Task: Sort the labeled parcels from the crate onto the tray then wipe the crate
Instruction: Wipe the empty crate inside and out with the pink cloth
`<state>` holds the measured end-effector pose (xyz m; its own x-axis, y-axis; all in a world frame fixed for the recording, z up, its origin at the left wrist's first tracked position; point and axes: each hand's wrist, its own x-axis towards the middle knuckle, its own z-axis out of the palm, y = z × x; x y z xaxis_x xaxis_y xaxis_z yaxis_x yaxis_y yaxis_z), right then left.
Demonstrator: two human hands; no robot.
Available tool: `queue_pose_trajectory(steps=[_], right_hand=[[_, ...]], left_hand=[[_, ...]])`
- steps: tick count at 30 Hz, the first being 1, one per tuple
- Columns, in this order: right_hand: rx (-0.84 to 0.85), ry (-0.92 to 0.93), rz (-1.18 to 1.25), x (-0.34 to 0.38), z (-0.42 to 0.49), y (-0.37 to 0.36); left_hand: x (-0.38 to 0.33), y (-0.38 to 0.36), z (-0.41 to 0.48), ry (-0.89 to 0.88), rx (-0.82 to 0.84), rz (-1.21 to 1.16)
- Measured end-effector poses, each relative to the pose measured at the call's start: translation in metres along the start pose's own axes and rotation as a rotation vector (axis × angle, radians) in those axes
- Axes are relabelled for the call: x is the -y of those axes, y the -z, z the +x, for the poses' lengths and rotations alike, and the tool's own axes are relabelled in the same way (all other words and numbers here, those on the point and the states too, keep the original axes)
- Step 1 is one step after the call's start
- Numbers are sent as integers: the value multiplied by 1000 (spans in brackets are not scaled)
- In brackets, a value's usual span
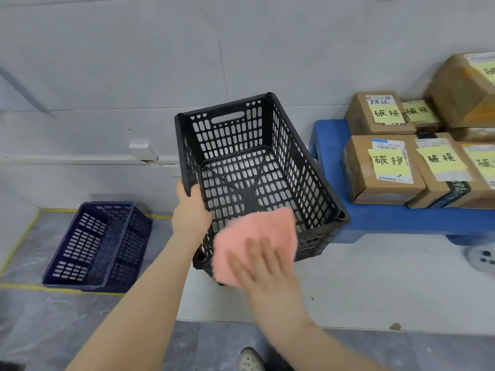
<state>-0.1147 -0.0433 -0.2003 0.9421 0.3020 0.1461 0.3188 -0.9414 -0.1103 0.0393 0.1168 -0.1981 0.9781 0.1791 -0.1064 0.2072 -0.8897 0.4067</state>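
A black slotted crate [294, 167] is held up and tilted toward me, and nothing lies inside it. My left hand [190, 210] grips its left rim. My right hand [263, 266] presses a pink cloth [254, 236] flat against the crate's near rim; the hand and cloth are blurred. Several cardboard parcels [383, 170] with yellow handwritten labels sit on a blue tray [329, 156] at the right, some stacked.
A dark blue crate [96, 245] stands on the grey floor at the left, inside a yellow taped outline. A white wall with a socket [142, 151] is behind. A floor drain [482, 259] shows at the right edge, and a shoe [250, 360] at the bottom.
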Motion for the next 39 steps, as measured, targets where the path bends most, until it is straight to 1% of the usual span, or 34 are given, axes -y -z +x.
queue_pose_trajectory(steps=[3, 4, 5, 6, 8, 9, 11, 13, 16, 17, 19, 20, 21, 24, 26, 27, 29, 30, 32, 33, 35, 37, 39], right_hand=[[64, 17, 69, 45, 6, -10], [76, 5, 111, 50, 8, -9], [52, 20, 132, 47, 9, -8], [27, 69, 136, 39, 9, -5], [49, 192, 88, 9, 6, 9], [27, 208, 52, -10, 2, 14], [31, 177, -18, -50, -6, 27], [129, 110, -29, -82, -12, 44], [214, -81, 165, -109, -3, 76], [205, -101, 254, -115, 3, 83], [199, -119, 508, -122, 16, 93], [217, -150, 606, -125, 25, 98], [255, -180, 691, -126, 35, 104], [459, -248, 980, -131, 74, 116], [546, -377, 1163, -128, 106, 121], [544, -448, 1235, -126, 122, 122], [441, -504, 1316, -115, 161, 121], [365, -488, 1311, -106, 181, 120], [197, -365, 1184, -82, 222, 114], [126, -281, 1077, -70, 243, 106], [37, -135, 843, -48, 283, 85], [13, 14, 639, -32, 318, 55], [94, 183, 367, -22, 345, 21]], left_hand=[[3, 0, -1, -21, -14, -22], [3, 0, -1, -28, -18, -25], [3, 0, -1, -33, -19, -25], [3, 0, -1, -36, -16, -20], [3, -1, 0, -28, 1, 2], [3, -1, 1, -24, 9, 16], [4, -1, 2, -29, 20, 33], [5, -1, 2, -40, 29, 52], [4, 2, 0, -45, 49, 95], [3, 4, -1, -48, 55, 109], [4, 6, -5, -46, 66, 134], [6, 8, -7, -34, 76, 145], [8, 8, -9, -24, 84, 156], [18, 9, -12, -49, 75, 168], [24, 10, -14, -88, 73, 163], [26, 11, -16, -100, 80, 164], [27, 12, -19, -121, 99, 163], [27, 14, -20, -137, 112, 163], [25, 16, -20, -163, 148, 170], [26, 17, -20, -168, 164, 172], [26, 15, -20, -168, 179, 182], [26, 12, -19, -154, 169, 192], [25, 11, -18, -121, 168, 207]])
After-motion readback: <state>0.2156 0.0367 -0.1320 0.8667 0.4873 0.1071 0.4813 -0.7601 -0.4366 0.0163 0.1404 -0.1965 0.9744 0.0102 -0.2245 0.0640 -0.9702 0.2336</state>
